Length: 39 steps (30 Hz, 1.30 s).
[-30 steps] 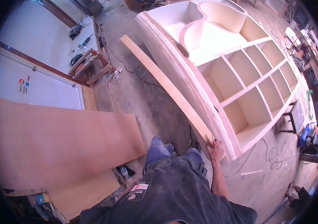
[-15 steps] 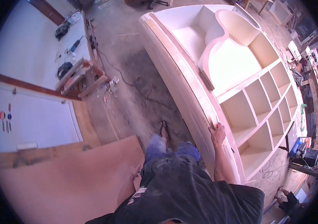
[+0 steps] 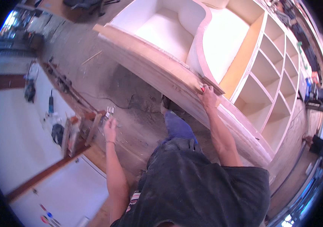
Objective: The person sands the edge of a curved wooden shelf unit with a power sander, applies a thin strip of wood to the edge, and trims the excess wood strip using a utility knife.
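Observation:
My right hand (image 3: 208,99) is closed around a small red tool (image 3: 202,89), mostly hidden by my fingers; its exact kind cannot be made out. That hand rests on the long wooden edge (image 3: 157,60) of a large cabinet lying on its back. Close to it, a thin brown strip (image 3: 215,86) sticks out at the end of the cabinet's curved divider (image 3: 199,49). My left hand (image 3: 110,129) reaches out over the floor on the left, slightly blurred, its fingers extended and apparently holding nothing. Pale scraps (image 3: 110,111) lie on the floor beyond its fingertips.
Square compartments (image 3: 258,94) fill the cabinet's right part. On the left, a low bench (image 3: 42,81) carries a power tool (image 3: 51,103), with wood offcuts (image 3: 79,130) at its end. A cable (image 3: 112,99) crosses the floor. Another person's hand (image 3: 308,140) shows at the far right.
My body has moved forward and turned along the cabinet. The right hand, still around the red tool, is now beside the curved divider. My left hand has swung out from my side.

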{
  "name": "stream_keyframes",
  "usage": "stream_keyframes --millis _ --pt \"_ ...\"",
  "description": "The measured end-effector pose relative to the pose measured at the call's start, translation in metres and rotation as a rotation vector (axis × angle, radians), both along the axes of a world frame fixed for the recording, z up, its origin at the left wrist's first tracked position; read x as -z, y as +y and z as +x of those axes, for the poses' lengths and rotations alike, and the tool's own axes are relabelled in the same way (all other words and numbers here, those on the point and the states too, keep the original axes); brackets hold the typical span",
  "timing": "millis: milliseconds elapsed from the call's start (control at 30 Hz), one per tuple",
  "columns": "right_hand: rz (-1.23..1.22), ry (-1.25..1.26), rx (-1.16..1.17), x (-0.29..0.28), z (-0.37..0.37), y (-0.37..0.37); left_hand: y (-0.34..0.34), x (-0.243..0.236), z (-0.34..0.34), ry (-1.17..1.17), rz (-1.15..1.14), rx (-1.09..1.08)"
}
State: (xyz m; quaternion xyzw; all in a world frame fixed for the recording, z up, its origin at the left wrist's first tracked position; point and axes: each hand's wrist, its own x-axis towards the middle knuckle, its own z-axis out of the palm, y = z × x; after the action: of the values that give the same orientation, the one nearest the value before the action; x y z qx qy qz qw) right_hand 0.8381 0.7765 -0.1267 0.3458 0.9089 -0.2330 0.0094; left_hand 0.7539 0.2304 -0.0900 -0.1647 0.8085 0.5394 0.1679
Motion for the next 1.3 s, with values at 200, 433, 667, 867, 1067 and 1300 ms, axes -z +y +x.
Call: stream_keyframes --millis 200,433,667,867,1067,1300 --pt "-0.030 -0.017 0.099 0.024 -0.067 -0.029 0.037 0.021 -0.058 -0.447 -0.048 0.135" --pt "0.156 -0.013 0.430 0.021 -0.091 -0.047 0.068 0.055 -0.252 -0.203 -0.160 0.523" --pt "0.101 0.311 1.639 0.097 -0.050 -0.059 0.135 0.116 -0.513 -0.188 -0.223 0.272" --pt "-0.126 0.681 1.726 0.097 -0.092 -0.038 0.106 0.220 -0.773 0.244 -0.563 0.338" --pt "-0.327 0.704 1.726 0.095 -0.145 -0.050 0.064 0.235 -0.877 0.237 -0.478 0.413" --pt "-0.312 0.710 1.675 0.092 -0.148 -0.049 0.064 0.231 -0.884 0.152 -0.317 0.243"
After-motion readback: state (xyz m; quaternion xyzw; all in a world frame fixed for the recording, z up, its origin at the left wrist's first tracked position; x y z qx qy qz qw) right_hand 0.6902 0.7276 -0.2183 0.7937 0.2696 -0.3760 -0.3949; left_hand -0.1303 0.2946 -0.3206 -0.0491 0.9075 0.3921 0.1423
